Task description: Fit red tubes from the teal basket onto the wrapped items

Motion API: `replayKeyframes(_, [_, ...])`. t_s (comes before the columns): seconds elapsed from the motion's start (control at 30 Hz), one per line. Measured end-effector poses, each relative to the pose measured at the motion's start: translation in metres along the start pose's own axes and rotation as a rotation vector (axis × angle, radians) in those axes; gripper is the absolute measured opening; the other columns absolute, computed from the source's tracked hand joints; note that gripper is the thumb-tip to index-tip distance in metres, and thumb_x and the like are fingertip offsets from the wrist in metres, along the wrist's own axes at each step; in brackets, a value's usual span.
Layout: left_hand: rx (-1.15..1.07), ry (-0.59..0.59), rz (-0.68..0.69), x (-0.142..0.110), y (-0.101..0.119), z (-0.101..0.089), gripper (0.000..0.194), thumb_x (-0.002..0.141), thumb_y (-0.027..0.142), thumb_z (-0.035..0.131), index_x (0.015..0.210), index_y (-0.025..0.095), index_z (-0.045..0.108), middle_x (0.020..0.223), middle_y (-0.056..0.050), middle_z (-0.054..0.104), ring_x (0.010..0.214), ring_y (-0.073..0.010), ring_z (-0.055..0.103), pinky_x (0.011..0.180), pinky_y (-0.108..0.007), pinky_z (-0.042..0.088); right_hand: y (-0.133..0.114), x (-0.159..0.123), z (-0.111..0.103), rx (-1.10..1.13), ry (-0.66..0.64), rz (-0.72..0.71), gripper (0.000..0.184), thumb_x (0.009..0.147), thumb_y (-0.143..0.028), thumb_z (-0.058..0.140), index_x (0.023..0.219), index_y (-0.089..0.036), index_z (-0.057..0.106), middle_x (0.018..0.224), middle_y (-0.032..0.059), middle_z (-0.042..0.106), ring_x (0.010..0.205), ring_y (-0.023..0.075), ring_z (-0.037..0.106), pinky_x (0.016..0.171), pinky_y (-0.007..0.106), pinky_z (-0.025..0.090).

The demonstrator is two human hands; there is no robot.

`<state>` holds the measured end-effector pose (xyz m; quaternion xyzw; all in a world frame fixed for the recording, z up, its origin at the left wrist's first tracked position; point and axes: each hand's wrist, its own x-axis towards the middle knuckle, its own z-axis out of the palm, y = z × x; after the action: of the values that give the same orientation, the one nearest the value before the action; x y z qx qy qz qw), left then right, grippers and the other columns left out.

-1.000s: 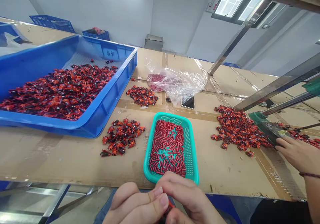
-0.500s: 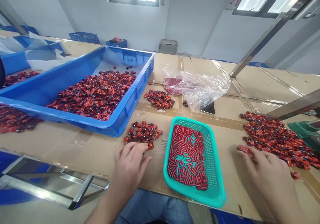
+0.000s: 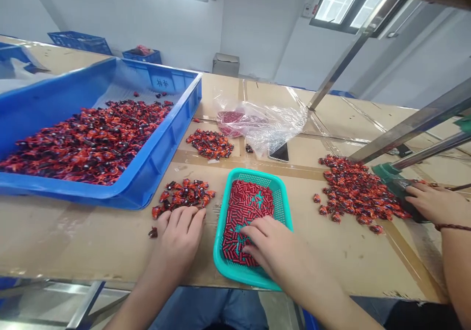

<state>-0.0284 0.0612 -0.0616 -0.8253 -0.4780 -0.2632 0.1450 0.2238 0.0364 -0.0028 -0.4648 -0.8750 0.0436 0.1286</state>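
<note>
My left hand is at the near edge of a small pile of orange-and-black pieces, its fingers curled down and its thumb tucked underneath. The fingertips are hidden, so what they hold, if anything, does not show. One dark piece lies beside that hand. Over the turquoise basket, my right hand reaches into short dark-red rods. Its thumb and forefinger are apart, with nothing visible between them.
A large blue tray of orange-and-black pieces stands left. Another heap lies behind, near a plastic bag and a phone. At right, a co-worker's hand touches a green-and-black device beside a larger pile and metal posts.
My right hand has moved left from beside the right-hand pile into the basket. My left thumb has drawn in from its spread position. The view has shifted right, bringing in a co-worker's hand.
</note>
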Motion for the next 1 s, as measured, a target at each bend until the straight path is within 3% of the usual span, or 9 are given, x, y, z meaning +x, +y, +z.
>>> replayKeyframes(0.2, [-0.12,-0.061,-0.077,0.01,-0.003,0.0,0.024,0.102,0.01,0.052,0.108,0.014,0.075,0.102,-0.015,0.077,0.094,-0.0324,0.068,0.087,-0.047,0.038,0.0,0.007,0.013,0.0,-0.042,-0.017,0.026,0.097,-0.006,0.058,0.078,-0.022,0.063,0.078,0.0024,0.07,0.068,0.0202,0.067,0.064,0.032,0.057])
replayKeyframes(0.33, [-0.341,0.0,-0.169,0.009,-0.004,-0.005,0.021,0.106,0.019,0.052,0.117,0.021,0.07,0.107,-0.01,0.076,0.102,-0.0287,0.071,0.09,-0.044,0.045,0.005,0.003,0.021,0.076,0.032,0.012,0.026,0.102,-0.01,0.051,0.083,-0.02,0.065,0.078,0.0042,0.071,0.069,0.0203,0.068,0.062,0.031,0.057])
replayKeyframes(0.43, [-0.54,0.037,-0.25,0.005,0.006,-0.02,0.023,0.11,0.024,0.042,0.122,0.023,0.062,0.109,-0.007,0.074,0.095,-0.019,0.075,0.083,-0.033,0.057,0.002,0.0,0.015,0.179,0.103,0.044,0.025,0.109,-0.021,0.045,0.093,-0.019,0.064,0.085,0.0051,0.072,0.076,0.0195,0.07,0.066,0.031,0.059])
replayKeyframes(0.53, [-1.002,0.013,-0.468,0.004,0.025,-0.038,0.024,0.112,0.031,0.041,0.124,0.026,0.061,0.103,-0.003,0.075,0.086,-0.0133,0.078,0.077,-0.023,0.062,-0.009,-0.002,0.002,0.45,0.209,0.098,0.02,0.11,-0.028,0.048,0.1,-0.022,0.064,0.09,0.0028,0.072,0.08,0.0162,0.072,0.07,0.025,0.06])
replayKeyframes(0.6, [-1.415,-0.01,-0.654,0.005,0.038,-0.047,0.017,0.105,0.04,0.061,0.116,0.029,0.068,0.098,0.0,0.075,0.086,-0.0135,0.078,0.076,-0.02,0.063,-0.02,-0.004,-0.005,0.694,0.281,0.137,0.011,0.107,-0.03,0.057,0.101,-0.025,0.064,0.089,0.0002,0.073,0.079,0.0145,0.072,0.069,0.022,0.059])
replayKeyframes(0.67, [-1.63,-0.011,-0.749,0.005,0.047,-0.054,0.013,0.093,0.038,0.079,0.1,0.029,0.073,0.093,0.002,0.073,0.081,-0.012,0.076,0.072,-0.018,0.063,-0.031,-0.006,-0.01,0.868,0.312,0.14,0.006,0.104,-0.031,0.064,0.1,-0.027,0.064,0.087,-0.0018,0.073,0.076,0.0133,0.071,0.066,0.02,0.058])
replayKeyframes(0.73, [-1.59,0.004,-0.72,0.003,0.053,-0.058,0.011,0.089,0.028,0.083,0.094,0.028,0.073,0.092,0.004,0.073,0.083,-0.0111,0.075,0.075,-0.016,0.062,-0.039,-0.006,-0.013,0.931,0.314,0.103,0.007,0.103,-0.032,0.066,0.099,-0.027,0.063,0.087,-0.0016,0.074,0.076,0.0129,0.071,0.067,0.02,0.058])
replayKeyframes(0.9, [-1.214,0.154,-0.383,-0.004,0.056,-0.066,0.014,0.097,0.019,0.072,0.105,0.028,0.064,0.098,0.004,0.08,0.094,-0.0115,0.075,0.089,-0.021,0.059,-0.05,-0.003,-0.019,0.747,0.395,-0.083,0.019,0.105,-0.038,0.061,0.097,-0.021,0.062,0.08,0.0015,0.071,0.073,0.0122,0.069,0.069,0.02,0.059])
replayKeyframes(1.0, [-0.97,0.186,-0.192,-0.004,0.052,-0.072,0.019,0.1,0.012,0.066,0.089,0.025,0.056,0.097,0.005,0.083,0.085,-0.011,0.077,0.088,-0.027,0.055,-0.053,-0.002,-0.019,0.587,0.456,-0.12,0.024,0.107,-0.037,0.057,0.091,-0.019,0.061,0.074,0.0015,0.069,0.067,0.0112,0.068,0.064,0.018,0.057])
